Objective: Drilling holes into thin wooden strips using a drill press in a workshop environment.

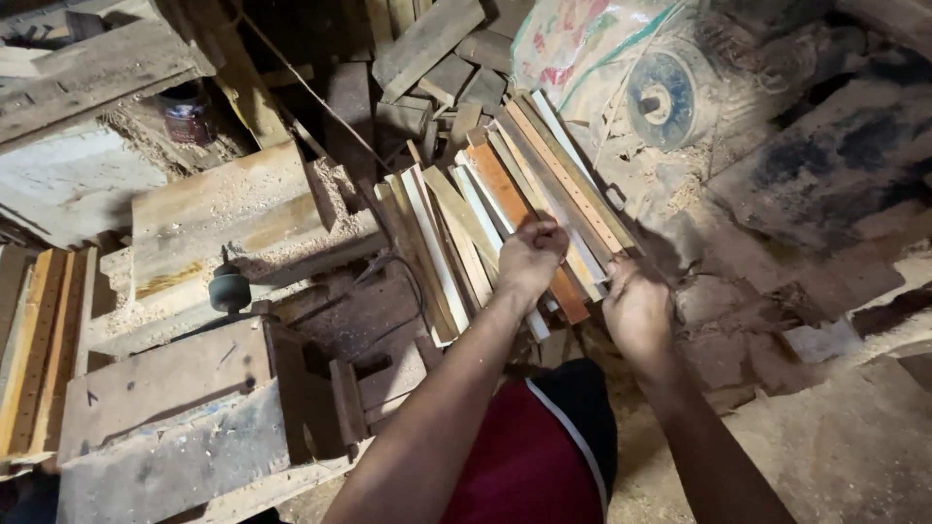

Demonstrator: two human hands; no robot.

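Slats: fanned bundle of long, thin pale and orange wooden slats, stiff, light, splintery.
Left hand: fisted on slat ends.
Right hand: apparently gripping the bundle's lower edge.
Hold: near ends.

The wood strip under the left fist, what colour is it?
Orange-brown. The strip lies among paler ones beneath the left hand, seen in the head view.

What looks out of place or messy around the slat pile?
The wooden slats lie fanned at uneven angles, not squared up, with both hands, left hand and right hand, closed on their near ends. Sawdust is spilled thickly over the plank beside them. No visible breakage.
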